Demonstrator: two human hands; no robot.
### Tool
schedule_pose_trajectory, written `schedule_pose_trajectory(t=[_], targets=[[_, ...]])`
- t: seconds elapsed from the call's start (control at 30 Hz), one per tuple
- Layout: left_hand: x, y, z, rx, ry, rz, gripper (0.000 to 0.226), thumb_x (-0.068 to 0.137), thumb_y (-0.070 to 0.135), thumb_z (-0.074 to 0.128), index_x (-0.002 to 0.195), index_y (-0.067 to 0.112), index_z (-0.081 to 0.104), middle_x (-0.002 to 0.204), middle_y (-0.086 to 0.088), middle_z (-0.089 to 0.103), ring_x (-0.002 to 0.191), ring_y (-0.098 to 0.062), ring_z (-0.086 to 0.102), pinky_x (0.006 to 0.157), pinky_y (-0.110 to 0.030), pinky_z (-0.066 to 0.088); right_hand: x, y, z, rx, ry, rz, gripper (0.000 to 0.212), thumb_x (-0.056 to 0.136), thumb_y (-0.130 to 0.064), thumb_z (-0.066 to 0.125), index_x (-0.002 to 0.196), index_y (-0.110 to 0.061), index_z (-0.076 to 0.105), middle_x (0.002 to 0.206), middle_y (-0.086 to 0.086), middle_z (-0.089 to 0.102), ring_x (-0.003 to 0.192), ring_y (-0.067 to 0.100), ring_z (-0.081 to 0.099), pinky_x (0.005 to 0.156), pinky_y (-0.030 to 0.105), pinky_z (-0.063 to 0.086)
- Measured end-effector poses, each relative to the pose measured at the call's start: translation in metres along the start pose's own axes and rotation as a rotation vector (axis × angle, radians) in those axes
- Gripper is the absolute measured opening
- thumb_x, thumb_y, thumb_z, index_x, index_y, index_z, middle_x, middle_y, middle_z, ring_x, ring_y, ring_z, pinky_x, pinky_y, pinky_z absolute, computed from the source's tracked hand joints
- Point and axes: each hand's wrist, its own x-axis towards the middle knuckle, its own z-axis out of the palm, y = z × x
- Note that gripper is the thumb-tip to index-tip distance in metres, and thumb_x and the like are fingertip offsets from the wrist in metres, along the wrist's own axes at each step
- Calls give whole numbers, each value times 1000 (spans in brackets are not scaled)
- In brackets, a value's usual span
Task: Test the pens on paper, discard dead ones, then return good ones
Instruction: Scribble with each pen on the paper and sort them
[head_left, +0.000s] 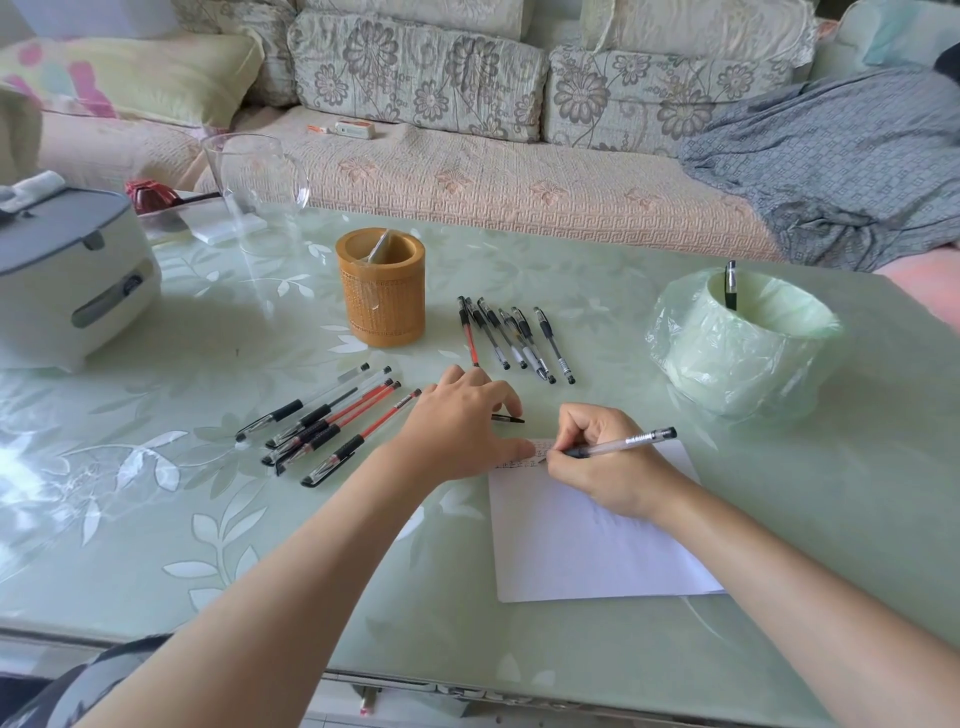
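Note:
My right hand (602, 462) grips a clear pen (623, 444) with its tip on the top left corner of a white sheet of paper (587, 545), where small marks show. My left hand (460, 426) lies on the table with its thumb pressing the paper's corner; a black pen cap (511, 418) pokes out under its fingers. Several pens (322, 426), red and black, lie in a group to the left. Several more pens (514, 338) lie behind my hands. A bamboo pen holder (382, 291) stands behind them. A small bin lined with a green bag (737, 343) holds one pen (731, 285).
A white and grey appliance (67, 275) sits at the left on the green glass table (208, 519). A clear glass jug (254, 187) stands at the back left. A sofa with floral cushions (467, 130) and a grey cloth (831, 166) runs behind the table.

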Motion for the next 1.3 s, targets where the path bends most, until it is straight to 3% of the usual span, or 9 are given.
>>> schedule_pose_trajectory(t=[0.4,0.5,0.6,0.73,0.87,1.03,1.1,1.17,1.3], targets=[[0,0,0,2,0,6,45,74,65,66,110,39,58,110,9,52,106,-14,40,91,-31,37,0,-2,0,4,-11,34,19,66,-7,61,65,-2,42,61,7,38,57,16,33,51,29,24],[0,1,-2,-1,-12,6,44,76,63,65,111,38,59,111,9,52,106,-15,40,91,-31,37,2,-2,-5,194,92,121,19,69,-4,60,64,-10,43,60,11,42,52,18,34,46,25,26],[0,1,-8,-28,-58,15,39,81,53,66,114,35,60,112,8,51,107,-15,39,92,-32,38,1,-2,-10,372,173,179,23,86,5,60,74,-12,50,60,11,49,47,15,41,41,19,30],[-3,-6,-16,-43,-83,45,31,86,34,67,116,26,63,110,4,53,108,-15,42,92,-32,42,-4,-8,-10,309,186,98,18,93,4,57,98,-10,68,71,9,62,51,13,54,42,24,44],[-8,-8,-14,-30,-25,27,16,91,25,62,107,22,66,108,2,55,106,-16,45,89,-31,43,-5,-15,-19,362,141,74,38,100,4,44,127,-14,62,99,18,68,65,23,61,50,33,54],[-8,-4,-13,-20,61,8,16,99,28,50,104,24,64,100,8,59,99,-14,50,76,-33,47,-3,-27,-28,745,85,213,46,96,8,31,128,-7,60,108,22,64,69,33,63,57,41,56],[-7,0,-15,-40,94,-4,18,100,28,45,104,27,63,97,12,61,88,-10,52,66,-28,42,-5,-29,-32,638,70,196,42,96,5,32,120,-12,61,100,15,61,57,27,57,50,35,50],[-5,5,-18,-142,103,-13,19,100,25,45,103,27,63,94,14,60,78,-4,52,62,-22,38,-6,-26,-35,271,93,126,31,96,-2,45,112,-27,56,94,6,64,51,21,51,45,34,45],[-4,9,-20,-289,86,-40,20,99,24,45,103,26,65,93,10,60,83,-6,55,67,-21,40,-1,-19,-36,-202,168,67,24,82,-24,73,97,-40,63,86,-11,68,57,8,53,72,40,56]])
